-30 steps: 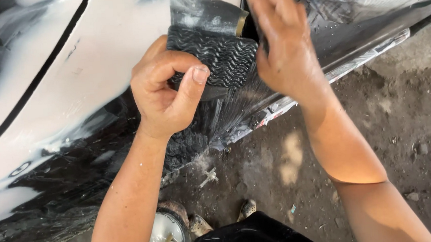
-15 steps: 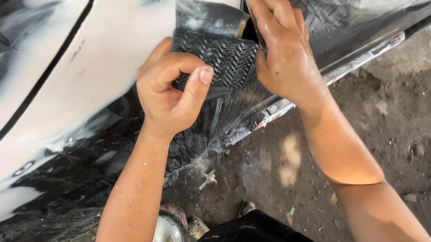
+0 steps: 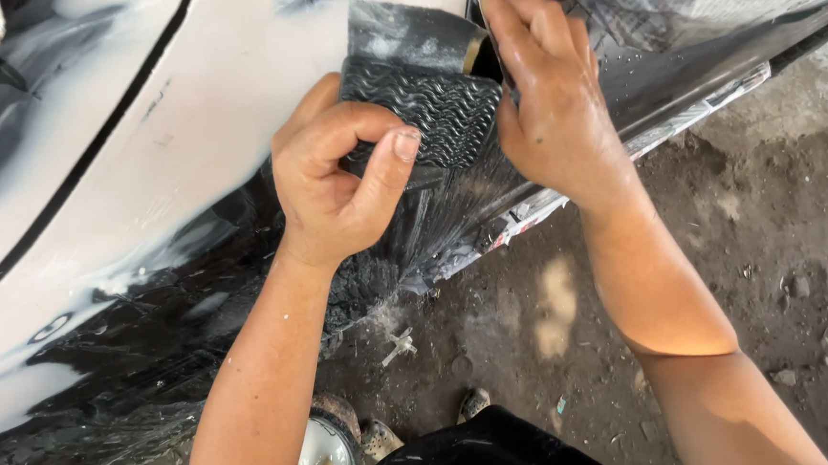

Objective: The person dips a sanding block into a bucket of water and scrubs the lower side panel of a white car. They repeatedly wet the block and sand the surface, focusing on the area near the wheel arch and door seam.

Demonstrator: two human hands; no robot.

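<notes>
My left hand (image 3: pixel 339 175) pinches the left edge of a black ribbed rubber block (image 3: pixel 435 111) wrapped in grey sandpaper (image 3: pixel 402 37), thumb on top. My right hand (image 3: pixel 550 109) grips the block's right end, fingers curled over its upper edge. Both hands press the block against a white primed car panel (image 3: pixel 188 131) with black edges. Part of the block is hidden under my fingers.
Black plastic masking sheet (image 3: pixel 698 24) covers the body at upper right and lower left. Dirt ground (image 3: pixel 740 241) lies below. A small white container (image 3: pixel 318 463) sits by my shoes (image 3: pixel 379 436) at the bottom. A dark seam line (image 3: pixel 93 156) crosses the panel.
Both hands and the block have stayed almost in place; my right hand's fingers have shifted slightly on the block's upper end.
</notes>
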